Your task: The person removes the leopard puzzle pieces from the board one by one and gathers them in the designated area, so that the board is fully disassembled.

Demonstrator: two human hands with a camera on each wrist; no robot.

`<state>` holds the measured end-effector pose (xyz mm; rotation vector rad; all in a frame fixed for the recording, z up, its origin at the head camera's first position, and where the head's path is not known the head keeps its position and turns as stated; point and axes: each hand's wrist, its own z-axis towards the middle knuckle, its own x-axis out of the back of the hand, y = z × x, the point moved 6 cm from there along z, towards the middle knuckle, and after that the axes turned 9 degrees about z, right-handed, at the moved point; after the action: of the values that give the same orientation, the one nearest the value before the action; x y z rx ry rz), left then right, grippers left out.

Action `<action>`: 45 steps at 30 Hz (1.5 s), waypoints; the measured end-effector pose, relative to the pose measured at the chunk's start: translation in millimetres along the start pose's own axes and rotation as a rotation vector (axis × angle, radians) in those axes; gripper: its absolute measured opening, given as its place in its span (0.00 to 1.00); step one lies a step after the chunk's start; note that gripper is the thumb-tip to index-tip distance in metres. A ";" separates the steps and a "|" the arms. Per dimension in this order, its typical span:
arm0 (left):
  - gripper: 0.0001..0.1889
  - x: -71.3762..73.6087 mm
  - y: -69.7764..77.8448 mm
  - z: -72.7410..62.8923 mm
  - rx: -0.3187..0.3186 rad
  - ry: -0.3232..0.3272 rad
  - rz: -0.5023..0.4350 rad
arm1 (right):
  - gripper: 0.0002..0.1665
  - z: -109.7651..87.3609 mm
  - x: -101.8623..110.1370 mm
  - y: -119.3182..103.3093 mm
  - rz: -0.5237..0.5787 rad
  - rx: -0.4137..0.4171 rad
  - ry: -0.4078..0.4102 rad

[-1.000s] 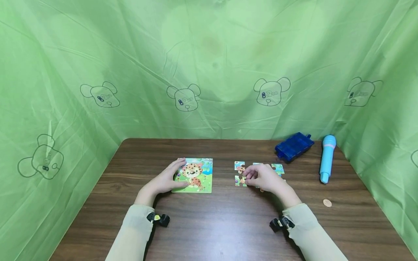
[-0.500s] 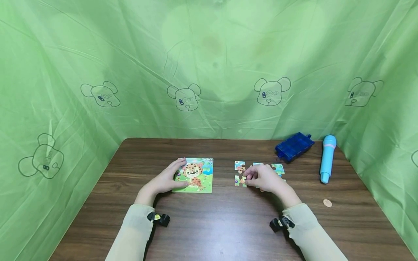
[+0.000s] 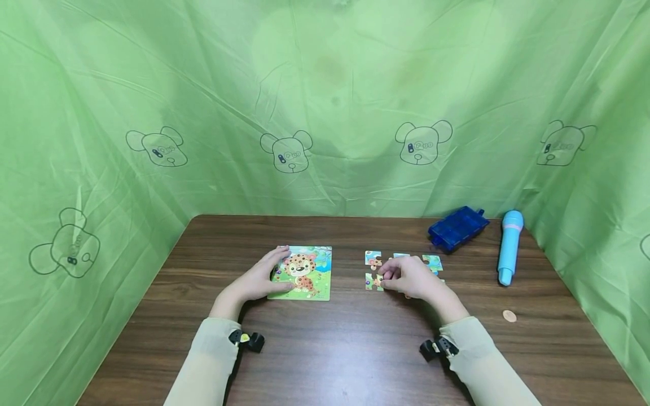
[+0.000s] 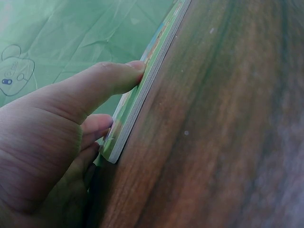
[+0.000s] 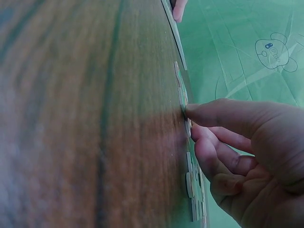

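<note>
A square jigsaw puzzle board (image 3: 318,279), printed with a spotted cartoon leopard, lies flat on the table left of centre. My left hand (image 3: 256,279) rests on its left side, thumb and fingers spread; the left wrist view shows the thumb (image 4: 116,78) laid on the board's top face. To the right, my right hand (image 3: 408,277) has thumb and fingertips drawn together at a jigsaw puzzle piece (image 3: 374,282) on the tabletop. Another piece (image 3: 372,257) lies just behind it. Several more pieces, including a blue and green one (image 3: 433,261), are partly covered by this hand.
A dark blue translucent plastic case (image 3: 458,228) lies at the back right. Beside it is a light blue toy microphone (image 3: 509,248). A small pale oval disc (image 3: 509,316) lies further forward. Green cloth (image 3: 350,141) hangs behind and around the brown wooden table (image 3: 325,361).
</note>
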<state>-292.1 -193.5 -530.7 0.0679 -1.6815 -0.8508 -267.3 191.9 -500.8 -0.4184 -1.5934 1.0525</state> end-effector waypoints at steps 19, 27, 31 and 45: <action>0.54 1.3 -2.0 -0.8 0.010 -0.009 -0.011 | 0.10 3.2 -11.2 -28.6 -0.030 0.091 0.011; 0.54 0.7 -2.6 -1.1 0.015 -0.016 0.003 | 0.15 4.5 -28.1 -40.1 0.072 0.064 0.035; 0.54 0.3 -4.3 -1.3 0.020 -0.012 0.008 | 0.17 7.3 -36.5 -46.5 0.134 0.035 0.078; 0.54 -0.2 -0.6 -0.9 0.007 -0.004 0.010 | 0.22 32.3 -75.3 -72.4 0.245 0.005 0.058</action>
<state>-291.5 -194.2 -531.1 0.0629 -1.6872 -0.8375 -254.5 84.2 -487.0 -0.6483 -1.5138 1.2171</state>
